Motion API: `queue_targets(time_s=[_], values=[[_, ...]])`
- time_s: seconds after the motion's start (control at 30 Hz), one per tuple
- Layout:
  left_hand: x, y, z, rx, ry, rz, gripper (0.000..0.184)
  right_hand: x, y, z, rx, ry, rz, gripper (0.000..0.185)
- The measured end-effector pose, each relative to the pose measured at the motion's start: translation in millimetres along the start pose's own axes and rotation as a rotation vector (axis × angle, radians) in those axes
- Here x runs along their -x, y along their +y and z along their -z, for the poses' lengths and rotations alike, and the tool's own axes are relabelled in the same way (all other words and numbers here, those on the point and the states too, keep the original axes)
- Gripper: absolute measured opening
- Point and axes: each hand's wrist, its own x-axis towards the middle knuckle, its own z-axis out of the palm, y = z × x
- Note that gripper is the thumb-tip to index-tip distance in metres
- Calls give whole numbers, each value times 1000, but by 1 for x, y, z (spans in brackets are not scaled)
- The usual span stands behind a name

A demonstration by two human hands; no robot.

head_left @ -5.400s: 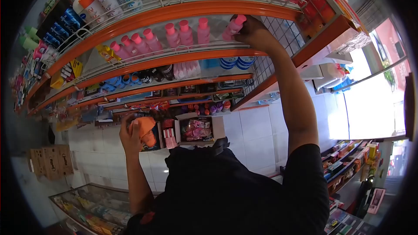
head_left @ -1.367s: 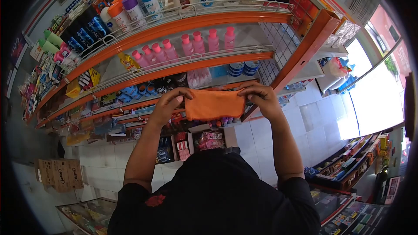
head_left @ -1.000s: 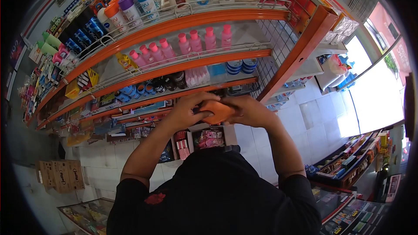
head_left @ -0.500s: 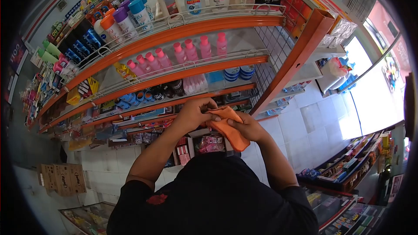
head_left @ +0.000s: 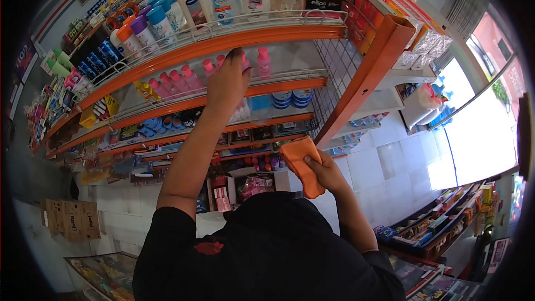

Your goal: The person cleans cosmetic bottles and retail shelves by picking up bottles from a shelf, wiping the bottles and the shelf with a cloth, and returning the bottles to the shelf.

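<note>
Right hand (head_left: 326,174) grasps folded orange cloth (head_left: 298,159). White wire rail (head_left: 295,74) fronts pink plastic bottles (head_left: 264,66). Left hand (head_left: 227,85) partly obscures bottles; grip indeterminable.

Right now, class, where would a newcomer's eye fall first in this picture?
Probably on the orange cloth, in the right hand near the picture's centre. Next, the pink bottles: a row on the shelf higher up, with the left hand hiding some. Toward the right edge, white glare stands out.
</note>
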Motion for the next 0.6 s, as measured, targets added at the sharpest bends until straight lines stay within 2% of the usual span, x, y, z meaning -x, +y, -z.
queue_targets(time_s=[0.1,0.2,0.3,0.4,0.5,0.6], values=[[1,-3,-12,15,157,-32,61,1,1,19,17,-4,-63,35],[9,0,-11,147,209,1,49,1,2,29,-36,-16,-82,36],[18,-3,-14,392,131,118,38,-3,3,31,-49,-9,-36,32],[28,-8,-15,218,365,-90,36,-8,0,27,-73,-3,-20,28],[40,5,18,331,448,-164,32,-15,5,27,-110,22,-36,25],[58,10,34,1043,280,132,31,-26,-6,18,-164,78,-69,27]])
